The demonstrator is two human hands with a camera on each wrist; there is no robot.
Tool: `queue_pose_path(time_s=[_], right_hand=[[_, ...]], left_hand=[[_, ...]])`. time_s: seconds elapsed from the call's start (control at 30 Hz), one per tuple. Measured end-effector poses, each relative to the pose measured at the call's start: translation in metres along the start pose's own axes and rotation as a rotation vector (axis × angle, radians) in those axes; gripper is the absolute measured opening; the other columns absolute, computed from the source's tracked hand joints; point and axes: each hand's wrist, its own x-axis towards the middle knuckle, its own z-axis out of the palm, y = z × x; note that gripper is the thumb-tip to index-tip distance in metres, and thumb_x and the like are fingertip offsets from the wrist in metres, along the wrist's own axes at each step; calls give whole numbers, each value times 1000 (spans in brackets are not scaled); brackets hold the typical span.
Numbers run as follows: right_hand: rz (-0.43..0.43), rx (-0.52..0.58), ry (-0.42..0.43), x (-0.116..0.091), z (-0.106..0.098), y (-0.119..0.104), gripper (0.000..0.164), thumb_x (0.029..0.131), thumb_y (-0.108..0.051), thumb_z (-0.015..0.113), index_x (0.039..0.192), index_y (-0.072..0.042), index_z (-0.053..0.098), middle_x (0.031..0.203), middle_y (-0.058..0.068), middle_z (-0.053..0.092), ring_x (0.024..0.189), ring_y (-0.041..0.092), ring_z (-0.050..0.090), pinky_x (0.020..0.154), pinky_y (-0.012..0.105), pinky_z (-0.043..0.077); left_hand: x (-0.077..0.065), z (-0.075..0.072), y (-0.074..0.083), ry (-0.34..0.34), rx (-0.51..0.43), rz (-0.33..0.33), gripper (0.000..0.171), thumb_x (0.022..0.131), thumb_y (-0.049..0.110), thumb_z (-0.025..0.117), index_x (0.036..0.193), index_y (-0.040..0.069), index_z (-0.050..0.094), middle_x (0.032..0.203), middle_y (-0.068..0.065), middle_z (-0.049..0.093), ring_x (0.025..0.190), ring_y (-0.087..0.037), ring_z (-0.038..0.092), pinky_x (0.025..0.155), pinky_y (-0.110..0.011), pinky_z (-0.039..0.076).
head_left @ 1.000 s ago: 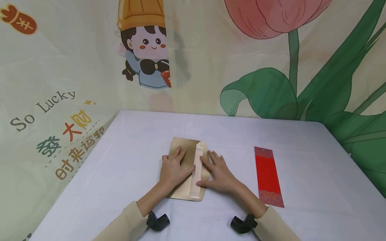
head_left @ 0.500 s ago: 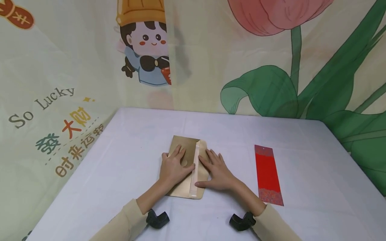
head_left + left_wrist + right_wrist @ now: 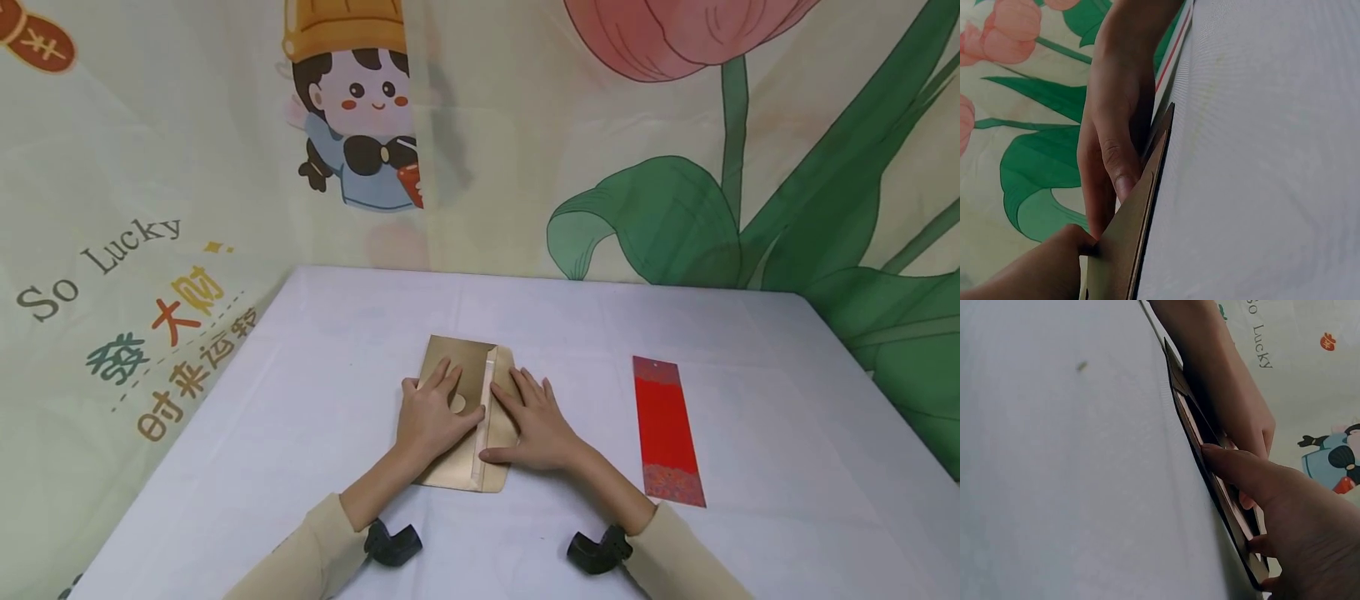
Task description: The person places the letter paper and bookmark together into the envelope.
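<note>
A gold paper envelope (image 3: 456,477) lies on the white-covered table, with a rounded flap (image 3: 497,477) along its right side. Beside the flap runs a narrow pale strip (image 3: 488,375). My left hand (image 3: 431,421) presses flat on the envelope's body with fingers spread, thumb reaching the strip. Below its fingers a small round tab (image 3: 458,404) shows. My right hand (image 3: 543,432) rests over the flap, thumb and forefinger extended to the strip's right edge. In the right wrist view the envelope (image 3: 1180,381) is seen nearly edge-on, the right thumb (image 3: 1235,464) touching along it.
A long red card (image 3: 666,425) with patterned ends and a small hole lies to the right of my right hand. Black wrist cameras sit at both sleeve cuffs. A printed cloth backdrop (image 3: 487,167) rises behind the table (image 3: 315,333).
The right thumb and forefinger have shifted slightly left, pushing the flap's edge along; the pale strip now looks narrower and the flap wider. The left hand stays in place.
</note>
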Motion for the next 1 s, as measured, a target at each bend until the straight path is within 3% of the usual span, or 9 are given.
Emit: queue_pose_path(time_s=[0.37,0.6,1.0], right_hand=[[14,-5,-20,9,0,1,95,65,-68,58,141,-19,30,148,20,12,136,33,5,104,55,1],[0,51,-56,12,-1,9,93,67,-62,61,142,-16,28,148,20,11,136,33,4,105,53,0],[17,-8,-41,14,1,5,91,69,-63,57,142,-18,28,147,21,11,136,34,5,104,55,0]], left_hand=[[4,3,4,-22,41,0,72,67,54,61,122,7,56,132,-12,47,106,-26,56,83,-42,28],[4,5,4,-19,41,-10,73,67,54,61,122,6,56,132,-11,48,107,-26,56,83,-41,28],[6,9,4,-10,63,1,73,67,53,61,122,6,56,131,-13,48,106,-26,56,83,-43,28]])
